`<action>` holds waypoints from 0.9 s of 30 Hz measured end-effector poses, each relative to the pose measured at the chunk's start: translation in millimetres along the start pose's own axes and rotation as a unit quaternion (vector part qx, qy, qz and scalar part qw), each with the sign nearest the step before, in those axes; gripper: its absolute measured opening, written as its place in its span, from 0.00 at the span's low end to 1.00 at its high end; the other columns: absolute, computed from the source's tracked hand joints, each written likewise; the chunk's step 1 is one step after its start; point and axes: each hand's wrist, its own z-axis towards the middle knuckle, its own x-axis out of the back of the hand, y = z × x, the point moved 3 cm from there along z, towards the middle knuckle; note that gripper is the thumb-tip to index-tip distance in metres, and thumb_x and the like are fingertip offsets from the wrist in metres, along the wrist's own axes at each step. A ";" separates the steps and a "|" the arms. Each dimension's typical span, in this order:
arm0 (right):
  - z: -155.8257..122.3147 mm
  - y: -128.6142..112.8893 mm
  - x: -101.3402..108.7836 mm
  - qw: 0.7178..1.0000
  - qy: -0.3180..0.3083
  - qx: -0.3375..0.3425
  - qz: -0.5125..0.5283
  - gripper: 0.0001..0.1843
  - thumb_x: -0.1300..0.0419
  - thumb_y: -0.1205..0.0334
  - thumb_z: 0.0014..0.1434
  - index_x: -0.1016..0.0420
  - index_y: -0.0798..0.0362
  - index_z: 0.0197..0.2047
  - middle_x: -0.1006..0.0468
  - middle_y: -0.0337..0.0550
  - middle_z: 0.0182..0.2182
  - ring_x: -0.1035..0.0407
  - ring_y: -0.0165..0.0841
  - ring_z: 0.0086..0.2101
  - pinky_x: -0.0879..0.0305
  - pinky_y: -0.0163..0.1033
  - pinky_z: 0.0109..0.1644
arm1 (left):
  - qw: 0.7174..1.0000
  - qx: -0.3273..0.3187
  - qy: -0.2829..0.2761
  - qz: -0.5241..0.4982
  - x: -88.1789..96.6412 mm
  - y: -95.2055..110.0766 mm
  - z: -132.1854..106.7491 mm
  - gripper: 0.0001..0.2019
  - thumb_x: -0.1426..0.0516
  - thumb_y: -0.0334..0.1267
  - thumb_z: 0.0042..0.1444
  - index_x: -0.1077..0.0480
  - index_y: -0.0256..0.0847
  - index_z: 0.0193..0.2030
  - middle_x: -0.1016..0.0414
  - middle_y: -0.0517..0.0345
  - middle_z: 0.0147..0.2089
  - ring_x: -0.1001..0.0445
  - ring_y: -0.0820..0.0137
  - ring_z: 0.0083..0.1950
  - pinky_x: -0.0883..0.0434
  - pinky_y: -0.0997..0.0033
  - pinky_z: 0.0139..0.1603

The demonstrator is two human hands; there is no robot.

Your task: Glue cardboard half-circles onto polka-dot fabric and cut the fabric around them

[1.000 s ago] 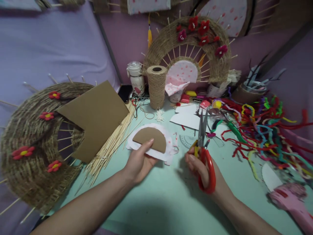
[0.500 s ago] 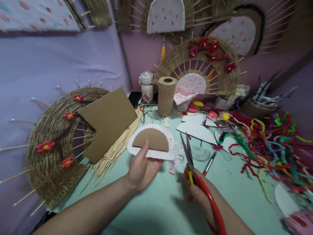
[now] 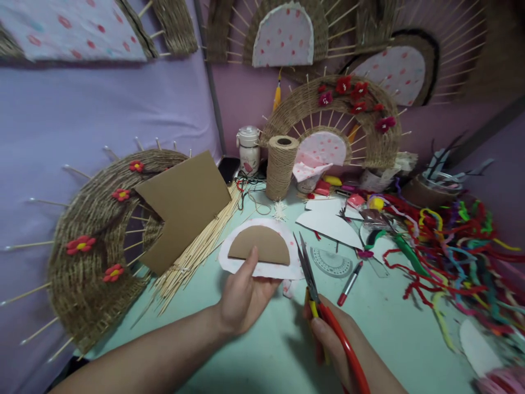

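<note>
My left hand (image 3: 243, 298) grips a half-round cardboard piece (image 3: 262, 244) lying on a larger piece of white fabric with pink dots (image 3: 233, 265). The thumb presses on the cardboard's lower edge while the fingers support the fabric from below. A margin of fabric shows all around the cardboard. In my right hand (image 3: 334, 328) are red-handled scissors (image 3: 309, 276), their blades slightly parted and pointing up beside the fabric's right edge. A small fabric strip (image 3: 289, 288) shows just below that edge.
At left, a woven twine arch with flowers (image 3: 82, 273) stands behind a notched cardboard sheet (image 3: 184, 202) and thin sticks (image 3: 200, 246). A twine spool (image 3: 282, 169) stands at the back. Rightward lie a protractor (image 3: 332, 262), a marker (image 3: 350, 283) and tangled pipe cleaners (image 3: 459, 262).
The fabric with its cardboard has shifted slightly right and down in view. The scissors have come closer to its right edge, and their blades are less widely parted.
</note>
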 end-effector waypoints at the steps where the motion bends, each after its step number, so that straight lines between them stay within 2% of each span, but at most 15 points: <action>1: -0.1 -0.3 -0.7 1.000 -0.001 0.000 0.001 0.28 0.53 0.32 0.59 0.38 0.50 0.34 0.39 0.31 0.21 0.39 0.28 0.19 0.42 0.33 0.23 | 1.000 0.003 -0.002 0.002 -0.1 -0.8 0.0 0.24 0.45 0.43 0.64 0.38 0.41 0.65 0.25 0.47 0.57 0.28 0.58 0.58 0.29 0.58 0.56; 8: 0.7 -0.4 -2.3 1.000 -0.011 -0.017 0.020 0.29 0.53 0.30 0.59 0.39 0.50 0.32 0.39 0.30 0.17 0.40 0.28 0.18 0.42 0.33 0.22 | 0.999 0.017 -0.031 0.026 -1.5 -6.3 -0.7 0.24 0.43 0.44 0.63 0.37 0.40 0.64 0.25 0.46 0.55 0.26 0.57 0.53 0.28 0.62 0.46; 15: -0.4 -2.3 -1.8 1.000 -0.011 -0.013 0.015 0.28 0.53 0.31 0.59 0.39 0.50 0.32 0.39 0.30 0.16 0.40 0.28 0.17 0.44 0.33 0.22 | 1.000 0.024 -0.009 0.017 1.0 -6.7 -0.8 0.24 0.43 0.44 0.63 0.37 0.39 0.63 0.24 0.46 0.54 0.27 0.58 0.55 0.29 0.58 0.54; 22: 0.0 3.3 -2.7 1.000 0.001 -0.023 0.011 0.27 0.53 0.31 0.59 0.41 0.49 0.31 0.42 0.29 0.18 0.44 0.26 0.16 0.46 0.32 0.19 | 0.999 0.027 -0.018 0.028 0.3 -6.7 -0.5 0.23 0.45 0.43 0.64 0.37 0.39 0.64 0.25 0.45 0.55 0.27 0.57 0.56 0.30 0.57 0.54; 27: -0.2 5.5 -1.9 1.000 0.007 -0.026 -0.016 0.26 0.53 0.33 0.59 0.44 0.48 0.29 0.43 0.29 0.19 0.46 0.25 0.16 0.50 0.31 0.16 | 0.999 0.021 -0.018 0.030 -0.9 -5.4 -0.1 0.23 0.44 0.44 0.63 0.36 0.39 0.63 0.24 0.47 0.52 0.25 0.60 0.50 0.28 0.63 0.43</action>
